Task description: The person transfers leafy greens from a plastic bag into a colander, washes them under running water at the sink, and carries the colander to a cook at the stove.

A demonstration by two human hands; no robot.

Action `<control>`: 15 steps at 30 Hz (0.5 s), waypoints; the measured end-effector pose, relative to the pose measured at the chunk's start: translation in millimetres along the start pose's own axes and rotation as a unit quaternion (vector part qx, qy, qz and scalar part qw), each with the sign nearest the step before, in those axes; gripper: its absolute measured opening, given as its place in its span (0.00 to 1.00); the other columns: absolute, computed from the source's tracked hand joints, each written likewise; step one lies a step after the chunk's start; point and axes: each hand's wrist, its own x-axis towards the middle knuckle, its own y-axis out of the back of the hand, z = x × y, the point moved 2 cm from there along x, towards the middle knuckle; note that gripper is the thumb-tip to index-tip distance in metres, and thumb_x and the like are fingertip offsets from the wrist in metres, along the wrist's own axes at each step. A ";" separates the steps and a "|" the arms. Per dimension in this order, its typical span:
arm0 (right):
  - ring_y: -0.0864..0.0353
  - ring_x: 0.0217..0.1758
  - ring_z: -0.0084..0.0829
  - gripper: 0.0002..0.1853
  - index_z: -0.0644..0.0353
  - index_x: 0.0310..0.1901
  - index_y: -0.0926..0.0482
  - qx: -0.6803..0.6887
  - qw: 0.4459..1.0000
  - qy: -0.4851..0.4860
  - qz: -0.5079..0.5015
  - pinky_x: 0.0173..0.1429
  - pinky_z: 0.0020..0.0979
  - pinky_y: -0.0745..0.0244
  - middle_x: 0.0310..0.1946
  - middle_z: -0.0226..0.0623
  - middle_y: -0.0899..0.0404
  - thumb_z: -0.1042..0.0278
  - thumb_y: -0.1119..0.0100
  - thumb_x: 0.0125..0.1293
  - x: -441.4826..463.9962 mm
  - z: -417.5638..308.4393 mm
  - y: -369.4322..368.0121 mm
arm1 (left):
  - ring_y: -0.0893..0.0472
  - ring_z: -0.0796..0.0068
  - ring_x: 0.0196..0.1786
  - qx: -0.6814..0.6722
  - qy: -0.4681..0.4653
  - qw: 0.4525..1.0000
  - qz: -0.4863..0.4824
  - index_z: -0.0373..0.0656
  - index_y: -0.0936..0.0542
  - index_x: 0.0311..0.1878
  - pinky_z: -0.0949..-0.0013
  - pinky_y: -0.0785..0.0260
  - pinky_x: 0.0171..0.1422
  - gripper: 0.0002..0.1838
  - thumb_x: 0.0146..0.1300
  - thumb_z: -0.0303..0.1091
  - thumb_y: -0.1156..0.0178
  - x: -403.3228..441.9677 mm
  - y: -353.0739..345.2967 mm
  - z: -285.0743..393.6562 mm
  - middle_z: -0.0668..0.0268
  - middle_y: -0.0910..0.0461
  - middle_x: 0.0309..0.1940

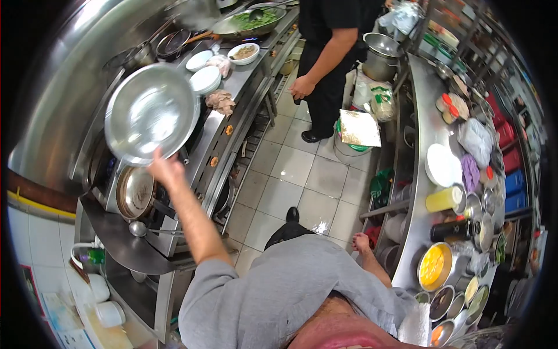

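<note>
My left hand (167, 168) grips the lower rim of a large, round metal bowl (152, 113), which is tilted over the stove counter at the left. Below the bowl, a metal pan (135, 191) rests on the stove, and a ladle (138, 228) lies near it. Down by my side, close to the edge of the right-hand counter, my right hand (360, 241) hangs with its fingers curled and no object visible in it.
Another person (325, 64) in dark clothes stands in the aisle ahead, beside a covered bucket (351, 152). White bowls (206, 80) and a wok of greens (247, 22) stand on the left counter. The right counter (419, 110) holds several containers, including yellow liquid (435, 266).
</note>
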 end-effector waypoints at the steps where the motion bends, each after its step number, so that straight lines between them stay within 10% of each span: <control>1: 0.31 0.15 0.25 0.07 0.58 0.39 0.29 -0.032 1.000 0.000 0.001 0.13 0.27 0.40 0.21 0.31 0.29 0.73 0.48 0.57 -8.2 3.0 -1.7 | 0.20 0.61 0.35 -0.001 -0.033 0.999 0.018 0.30 0.34 0.52 0.68 0.21 0.29 0.21 0.53 0.22 0.46 15.6 22.7 18.5 0.50 0.26 0.45; 4: 0.30 0.15 0.26 0.08 0.58 0.39 0.29 -0.059 0.998 0.004 -0.008 0.14 0.27 0.38 0.21 0.32 0.29 0.72 0.47 0.56 -16.2 21.5 -7.3 | 0.25 0.57 0.48 0.022 -0.230 0.971 0.055 0.24 0.38 0.54 0.63 0.28 0.52 0.27 0.47 0.19 0.47 5.1 55.9 104.5 0.46 0.30 0.49; 8: 0.29 0.15 0.27 0.08 0.56 0.38 0.28 -0.115 0.993 -0.010 0.010 0.15 0.30 0.37 0.20 0.30 0.28 0.70 0.46 0.56 -18.3 44.7 -8.1 | 0.28 0.53 0.53 0.406 -0.506 0.743 0.165 0.25 0.42 0.60 0.59 0.37 0.59 0.32 0.47 0.20 0.51 -2.8 98.8 161.0 0.43 0.32 0.53; 15: 0.29 0.16 0.25 0.08 0.59 0.38 0.24 -0.135 0.980 0.145 0.022 0.16 0.27 0.36 0.21 0.31 0.26 0.70 0.46 0.56 -42.4 2.3 -66.1 | 0.29 0.53 0.54 0.318 -0.331 0.886 0.059 0.24 0.41 0.59 0.62 0.41 0.61 0.30 0.50 0.22 0.52 5.6 147.9 119.1 0.42 0.33 0.54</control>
